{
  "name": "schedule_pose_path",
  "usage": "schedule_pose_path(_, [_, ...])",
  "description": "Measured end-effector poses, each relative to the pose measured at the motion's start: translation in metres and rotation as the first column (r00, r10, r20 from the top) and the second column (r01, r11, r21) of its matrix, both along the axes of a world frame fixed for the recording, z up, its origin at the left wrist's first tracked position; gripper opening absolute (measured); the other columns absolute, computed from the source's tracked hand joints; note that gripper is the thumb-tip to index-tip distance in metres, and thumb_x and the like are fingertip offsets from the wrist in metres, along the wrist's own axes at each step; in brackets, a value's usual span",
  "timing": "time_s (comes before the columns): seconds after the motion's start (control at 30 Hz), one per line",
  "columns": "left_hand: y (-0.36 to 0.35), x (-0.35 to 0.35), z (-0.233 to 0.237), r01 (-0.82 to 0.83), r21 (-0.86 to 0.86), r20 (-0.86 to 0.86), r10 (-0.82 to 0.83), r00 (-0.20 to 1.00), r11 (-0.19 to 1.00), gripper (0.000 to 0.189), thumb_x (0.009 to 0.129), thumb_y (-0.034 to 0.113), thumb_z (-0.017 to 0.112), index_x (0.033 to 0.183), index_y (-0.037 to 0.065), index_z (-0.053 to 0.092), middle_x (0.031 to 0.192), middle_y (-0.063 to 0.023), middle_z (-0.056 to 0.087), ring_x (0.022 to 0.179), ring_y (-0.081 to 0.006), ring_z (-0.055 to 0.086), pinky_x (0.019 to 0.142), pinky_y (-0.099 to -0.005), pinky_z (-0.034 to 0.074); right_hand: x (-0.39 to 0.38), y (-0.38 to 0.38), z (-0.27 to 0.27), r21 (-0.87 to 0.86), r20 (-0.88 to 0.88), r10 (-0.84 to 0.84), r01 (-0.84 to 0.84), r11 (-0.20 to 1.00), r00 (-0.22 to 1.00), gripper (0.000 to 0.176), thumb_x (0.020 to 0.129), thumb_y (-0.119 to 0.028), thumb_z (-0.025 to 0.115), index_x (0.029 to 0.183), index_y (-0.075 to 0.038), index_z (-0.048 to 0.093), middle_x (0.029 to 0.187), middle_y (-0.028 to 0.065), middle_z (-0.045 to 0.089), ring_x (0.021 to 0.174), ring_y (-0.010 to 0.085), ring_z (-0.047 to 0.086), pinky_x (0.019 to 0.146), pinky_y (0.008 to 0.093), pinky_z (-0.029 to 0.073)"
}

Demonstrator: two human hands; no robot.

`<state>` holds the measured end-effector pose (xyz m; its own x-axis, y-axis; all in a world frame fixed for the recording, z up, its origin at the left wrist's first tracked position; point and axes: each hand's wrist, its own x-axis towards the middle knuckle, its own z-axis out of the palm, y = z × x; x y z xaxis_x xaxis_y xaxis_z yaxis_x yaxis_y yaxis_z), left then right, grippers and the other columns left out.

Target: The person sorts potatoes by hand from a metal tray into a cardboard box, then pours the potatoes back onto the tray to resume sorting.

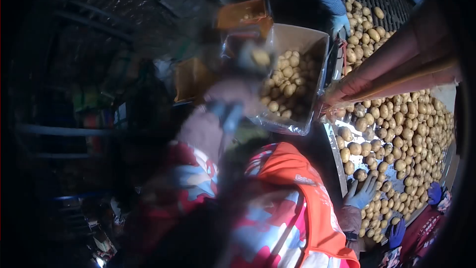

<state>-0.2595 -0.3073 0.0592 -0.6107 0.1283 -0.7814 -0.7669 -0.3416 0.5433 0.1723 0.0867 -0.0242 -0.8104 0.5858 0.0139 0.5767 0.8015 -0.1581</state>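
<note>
My left hand, gloved and smeared by motion, is raised at the near left edge of a plastic-lined box. A yellowish potato shows at its fingers, apparently held. Inside the box lies a heap of potatoes, partly in shadow. My right hand, in a light blue glove, rests with fingers spread over the near edge of the sorting table. Loose potatoes surround it and cover much of the table. A dark band circles the right wrist, over a brownish sleeve.
A pinkish post slants across the table to the box's right corner. Orange crates stand beyond the box. At the top, a co-worker's light blue glove touches the table's edge. Another person's purple gloves are at the lower right.
</note>
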Motion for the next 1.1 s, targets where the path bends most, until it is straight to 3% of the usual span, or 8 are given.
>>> schedule_pose_path(0.1, [-0.055, -0.072, 0.028, -0.076, -0.291, -0.274, -0.007, 0.962, 0.954, 0.022, 0.095, 0.014, 0.058, 0.113, 0.0, 0.057, 0.08, -0.0058, 0.064, 0.06, -0.0138, 0.057, 0.047, -0.0244, 0.044, 0.008, 0.002, -0.01, 0.011, -0.11, 0.111, -0.111, 0.994, 0.988, 0.07, 0.094, -0.031, 0.061, 0.152, -0.002, 0.037, 0.156, 0.0212, 0.037, 0.144, 0.0415, 0.034, 0.119, 0.0517, 0.023])
schedule_pose_path(0.23, [0.056, -0.078, 0.027, 0.47, -0.131, -0.105, -0.484, 0.869, 0.873, 0.036, 0.094, 0.015, 0.058, 0.125, -0.003, 0.053, 0.079, -0.0032, 0.061, 0.057, -0.0119, 0.053, 0.046, -0.023, 0.041, -0.009, -0.012, 0.009, -0.101, -0.196, -0.069, 0.049, 0.994, 0.978, 0.067, 0.084, -0.027, 0.068, 0.141, 0.001, 0.047, 0.143, 0.0264, 0.048, 0.135, 0.0455, 0.042, 0.116, 0.0553, 0.028])
schedule_pose_path(0.33, [0.14, 0.041, 0.008, 0.774, 0.272, 0.265, -0.818, 0.511, 0.572, 0.046, 0.093, 0.016, 0.059, 0.133, -0.005, 0.05, 0.078, -0.0012, 0.059, 0.055, -0.0104, 0.049, 0.044, -0.0219, 0.038, -0.013, -0.011, 0.029, -0.117, -0.124, -0.213, 0.199, 0.973, 0.969, 0.066, 0.08, -0.029, 0.068, 0.139, -0.004, 0.051, 0.139, 0.0235, 0.051, 0.128, 0.0442, 0.046, 0.109, 0.0567, 0.033])
schedule_pose_path(0.4, [0.144, 0.113, -0.023, 0.88, 0.356, 0.117, -0.949, 0.292, 0.315, 0.058, 0.094, 0.036, 0.067, 0.132, -0.004, 0.051, 0.109, -0.0241, 0.067, 0.082, -0.0268, 0.068, 0.062, -0.0304, 0.056, 0.005, -0.017, 0.03, -0.004, -0.226, -0.171, 0.175, 0.985, 0.959, 0.062, 0.08, -0.03, 0.068, 0.134, -0.005, 0.054, 0.134, 0.0217, 0.052, 0.123, 0.0419, 0.049, 0.102, 0.0551, 0.037])
schedule_pose_path(0.43, [0.146, 0.14, -0.038, 0.964, 0.213, 0.047, -0.987, 0.153, 0.16, 0.049, 0.104, 0.037, 0.05, 0.132, -0.002, 0.057, 0.1, -0.0179, 0.073, 0.071, -0.0212, 0.07, 0.059, -0.0277, 0.057, 0.019, -0.018, 0.021, -0.008, -0.284, -0.201, 0.208, 0.978, 0.938, 0.061, 0.079, -0.028, 0.069, 0.133, -0.005, 0.054, 0.133, 0.0217, 0.052, 0.122, 0.0411, 0.049, 0.101, 0.0543, 0.038])
schedule_pose_path(0.63, [0.256, 0.242, -0.044, 0.996, 0.07, 0.073, -0.996, 0.055, 0.06, 0.046, 0.105, 0.038, 0.04, 0.128, 0.005, 0.061, 0.107, -0.0143, 0.072, 0.086, -0.0256, 0.063, 0.08, -0.0371, 0.051, 0.117, -0.019, 0.012, 0.034, -0.372, -0.357, 0.397, 0.917, 0.857, 0.059, 0.076, -0.025, 0.074, 0.129, -0.005, 0.057, 0.129, 0.0218, 0.053, 0.112, 0.0405, 0.052, 0.095, 0.0511, 0.042])
schedule_pose_path(0.97, [0.305, 0.271, -0.037, 0.984, -0.146, 0.204, -0.97, 0.133, 0.105, 0.062, 0.103, 0.056, 0.033, 0.124, 0.006, 0.064, 0.108, -0.0149, 0.073, 0.058, -0.0154, 0.061, 0.043, -0.0229, 0.04, 0.245, 0.09, 0.007, 0.142, -0.384, -0.455, 0.539, 0.831, 0.803, 0.044, 0.083, -0.023, 0.071, 0.123, -0.007, 0.064, 0.128, 0.0183, 0.059, 0.118, 0.0378, 0.055, 0.102, 0.0506, 0.042])
schedule_pose_path(1.1, [0.309, 0.278, -0.035, 0.97, -0.198, 0.217, -0.958, 0.187, 0.145, 0.062, 0.102, 0.057, 0.034, 0.123, 0.006, 0.064, 0.107, -0.0155, 0.074, 0.057, -0.0162, 0.061, 0.043, -0.0234, 0.04, 0.191, 0.205, 0.021, -0.212, -0.163, -0.659, 0.626, 0.751, 0.735, 0.062, 0.089, -0.038, 0.065, 0.144, -0.013, 0.051, 0.145, 0.0192, 0.05, 0.137, 0.0391, 0.043, 0.111, 0.0505, 0.037])
